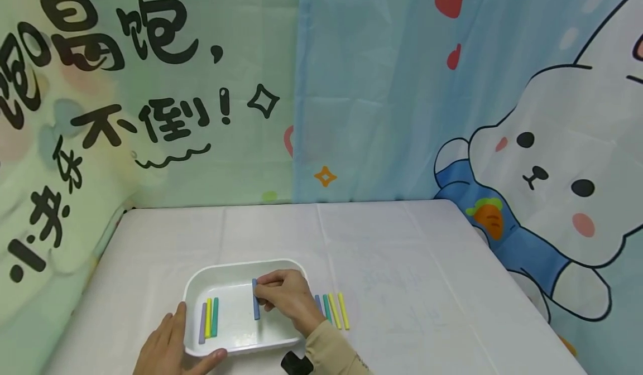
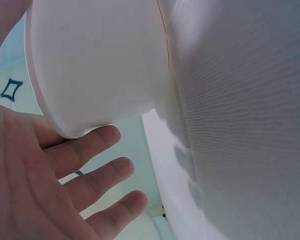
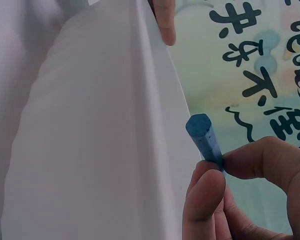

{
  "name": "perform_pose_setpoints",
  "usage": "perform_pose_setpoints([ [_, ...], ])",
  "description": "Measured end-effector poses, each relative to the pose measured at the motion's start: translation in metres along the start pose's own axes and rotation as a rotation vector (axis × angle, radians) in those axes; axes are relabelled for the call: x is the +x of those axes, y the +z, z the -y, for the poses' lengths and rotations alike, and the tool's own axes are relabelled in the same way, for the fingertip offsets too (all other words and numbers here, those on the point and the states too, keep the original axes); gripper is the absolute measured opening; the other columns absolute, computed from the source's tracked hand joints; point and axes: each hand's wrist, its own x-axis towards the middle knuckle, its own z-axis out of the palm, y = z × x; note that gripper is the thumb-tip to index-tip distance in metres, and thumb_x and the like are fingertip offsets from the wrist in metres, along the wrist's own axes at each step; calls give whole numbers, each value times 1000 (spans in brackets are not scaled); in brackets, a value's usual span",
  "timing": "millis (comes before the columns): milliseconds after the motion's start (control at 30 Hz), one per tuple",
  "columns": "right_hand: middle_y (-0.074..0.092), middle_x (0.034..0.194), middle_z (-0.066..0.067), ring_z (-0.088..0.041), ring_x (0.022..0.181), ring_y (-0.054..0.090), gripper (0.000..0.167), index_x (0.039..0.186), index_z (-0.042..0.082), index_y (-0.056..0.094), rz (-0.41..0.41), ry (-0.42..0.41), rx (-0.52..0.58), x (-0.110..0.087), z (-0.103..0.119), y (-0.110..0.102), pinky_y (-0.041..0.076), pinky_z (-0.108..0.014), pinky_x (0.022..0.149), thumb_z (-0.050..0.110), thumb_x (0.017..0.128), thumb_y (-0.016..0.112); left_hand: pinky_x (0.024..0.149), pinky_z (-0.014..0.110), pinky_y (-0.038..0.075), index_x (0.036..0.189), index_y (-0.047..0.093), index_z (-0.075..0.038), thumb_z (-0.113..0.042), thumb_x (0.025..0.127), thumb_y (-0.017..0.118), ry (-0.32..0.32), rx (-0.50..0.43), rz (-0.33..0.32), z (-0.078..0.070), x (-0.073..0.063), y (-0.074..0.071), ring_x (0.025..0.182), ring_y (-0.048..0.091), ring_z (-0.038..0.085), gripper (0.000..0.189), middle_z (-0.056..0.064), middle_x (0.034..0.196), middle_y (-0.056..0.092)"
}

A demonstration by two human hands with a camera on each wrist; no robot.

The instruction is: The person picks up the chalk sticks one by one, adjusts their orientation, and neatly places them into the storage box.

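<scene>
My right hand (image 1: 290, 296) pinches a blue six-sided chalk stick (image 3: 204, 132) between thumb and fingers, over the white tray (image 1: 233, 288). One end of the stick sticks out past the fingertips. Spread fingers of my left hand (image 1: 168, 339) rest along the tray's left side, with the thumb by its near rim; the left wrist view shows the fingers (image 2: 90, 150) fairly straight against the wall. Inside the tray, towards the left, lie a purple stick (image 1: 202, 323), a yellow stick (image 1: 208, 318) and a green stick (image 1: 215, 317), side by side.
Several more sticks lie in a row on the white cloth right of the tray, partly behind my right wrist: a bluish one (image 1: 318, 302), a green one (image 1: 327, 308) and two yellow ones (image 1: 344, 311). A printed curtain (image 1: 361, 113) hangs behind the table.
</scene>
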Motion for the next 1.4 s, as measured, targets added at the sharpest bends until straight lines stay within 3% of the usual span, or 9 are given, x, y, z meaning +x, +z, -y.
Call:
perform_pose_setpoints([
  [167, 72, 78, -6, -15, 62, 65, 18, 98, 0, 73, 1, 6, -11, 3, 3, 10, 58, -28, 61, 5, 81, 74, 107, 67, 37, 151, 26, 16, -77, 79, 66, 31, -14, -43, 1, 0, -2, 134, 40, 56, 125, 38, 147, 41],
  [367, 72, 75, -4, -15, 62, 67, 13, 95, 3, 74, 8, 43, -39, 6, 1, 22, 59, -29, 60, 7, 82, 75, 110, 66, 34, 153, 23, 15, -84, 76, 62, -18, -1, 23, 0, 1, -1, 138, 36, 55, 131, 37, 152, 35],
  [533, 70, 74, -4, -13, 61, 66, 11, 93, 3, 75, -1, 67, -55, 11, -4, 32, 59, -27, 59, 6, 82, 75, 109, 65, 36, 151, 26, 16, -83, 75, 64, 4, 12, -8, 0, -1, -1, 136, 39, 54, 130, 37, 149, 39],
  [767, 69, 69, -2, -10, 56, 63, 8, 88, 6, 75, -43, 71, -137, 14, -7, 40, 56, -24, 55, 6, 81, 76, 110, 66, 34, 152, 23, 15, -83, 76, 62, 1, 3, 21, 0, -1, -3, 138, 36, 55, 130, 36, 152, 36],
  [1100, 65, 59, -1, -8, 50, 58, 7, 83, 7, 73, -46, 68, -177, 14, -7, 51, 46, -18, 49, 4, 79, 77, 105, 65, 40, 149, 31, 16, -78, 76, 68, 55, 0, -95, 0, -3, 1, 132, 44, 53, 125, 36, 146, 45],
  [1400, 59, 49, 3, -7, 47, 54, 9, 77, 9, 71, -51, 49, -248, 18, -12, 57, 44, -17, 52, 5, 78, 79, 106, 65, 38, 150, 29, 15, -79, 76, 67, 41, 1, -68, -1, -2, 0, 134, 43, 54, 126, 36, 147, 43],
])
